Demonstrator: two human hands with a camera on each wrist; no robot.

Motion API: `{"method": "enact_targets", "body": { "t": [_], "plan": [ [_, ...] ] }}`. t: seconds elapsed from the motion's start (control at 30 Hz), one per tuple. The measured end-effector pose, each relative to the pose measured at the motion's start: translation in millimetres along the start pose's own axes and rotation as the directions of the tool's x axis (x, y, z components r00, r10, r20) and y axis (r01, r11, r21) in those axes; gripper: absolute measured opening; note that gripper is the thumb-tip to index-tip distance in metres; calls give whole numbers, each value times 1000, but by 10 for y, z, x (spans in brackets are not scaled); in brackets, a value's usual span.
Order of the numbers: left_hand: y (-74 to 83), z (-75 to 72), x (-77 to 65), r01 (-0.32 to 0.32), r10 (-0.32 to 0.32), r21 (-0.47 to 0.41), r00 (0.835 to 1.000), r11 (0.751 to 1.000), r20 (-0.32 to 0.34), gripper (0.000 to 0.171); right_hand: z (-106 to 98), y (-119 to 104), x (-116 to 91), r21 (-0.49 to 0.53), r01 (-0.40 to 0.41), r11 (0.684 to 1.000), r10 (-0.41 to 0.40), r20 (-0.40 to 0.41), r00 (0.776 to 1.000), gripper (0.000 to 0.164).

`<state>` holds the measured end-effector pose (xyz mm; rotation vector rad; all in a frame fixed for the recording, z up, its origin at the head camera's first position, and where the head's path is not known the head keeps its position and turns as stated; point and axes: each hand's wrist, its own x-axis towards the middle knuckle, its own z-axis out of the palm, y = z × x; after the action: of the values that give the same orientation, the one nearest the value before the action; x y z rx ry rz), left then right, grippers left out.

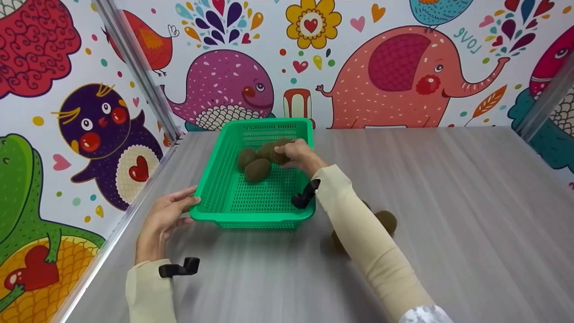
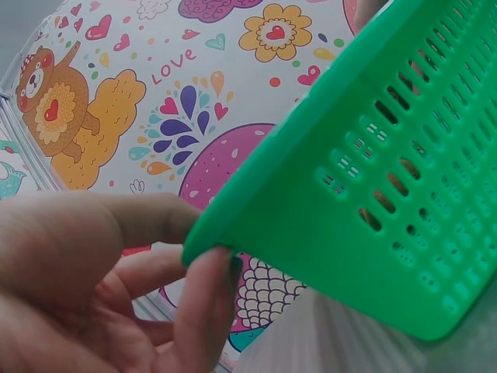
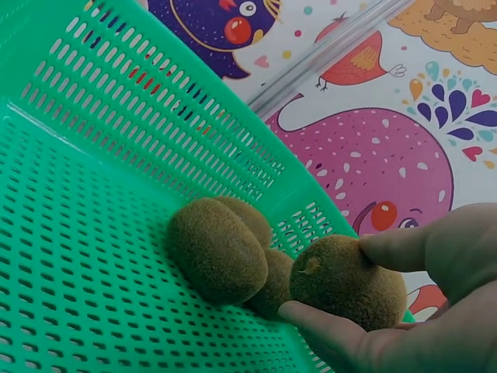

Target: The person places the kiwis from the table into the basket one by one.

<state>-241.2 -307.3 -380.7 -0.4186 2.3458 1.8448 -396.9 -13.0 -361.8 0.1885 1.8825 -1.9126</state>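
Note:
A green perforated plastic basket (image 1: 251, 217) stands on the table. My left hand (image 1: 163, 220) pinches its near left corner rim, thumb on one side and fingers on the other, as the left wrist view shows. Inside the basket, toward the back, my right hand (image 1: 301, 154) grips a brown fuzzy kiwi (image 3: 347, 284) between thumb and fingers. Beside that fruit lie three more kiwis; the nearest kiwi (image 3: 217, 250) overlaps the others in the right wrist view. Several black slots of the basket wall (image 2: 373, 194) show brown fruit behind them.
On the table right of the basket, more kiwis (image 1: 386, 222) lie partly hidden under my right forearm. The grey wood-grain table (image 1: 471, 215) meets cartoon-printed panels (image 1: 358, 80) at the back and left. A black wrist mount (image 1: 306, 194) overhangs the basket's right rim.

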Motion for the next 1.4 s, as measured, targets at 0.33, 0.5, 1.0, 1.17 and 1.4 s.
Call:
{"method": "enact_targets", "body": {
  "t": [0.33, 0.5, 1.0, 1.17, 1.4],
  "plan": [
    [-7, 1, 3, -14, 14, 33, 1000, 999, -6, 57, 14, 44, -2, 4, -3, 1000, 3, 12, 1000, 71],
    [5, 2, 6, -11, 11, 21, 1000, 1000, 0, 58, -7, 20, -36, -32, -9, 999, 10, 23, 1000, 60],
    [-9, -4, 24, 1, -2, 8, 1000, 1000, 8, 59, -110, -35, -196, 33, 55, 998, -57, 55, 997, 62],
    [-16, -9, 27, -6, 6, 16, 1000, 1000, 3, 59, -200, -61, -293, 10, 102, 995, -103, 63, 993, 56],
    [-29, -13, 34, -10, 10, 2, 1000, 1000, 16, 61, -332, -86, -451, -22, 143, 989, -141, 78, 987, 53]
  ]
}}
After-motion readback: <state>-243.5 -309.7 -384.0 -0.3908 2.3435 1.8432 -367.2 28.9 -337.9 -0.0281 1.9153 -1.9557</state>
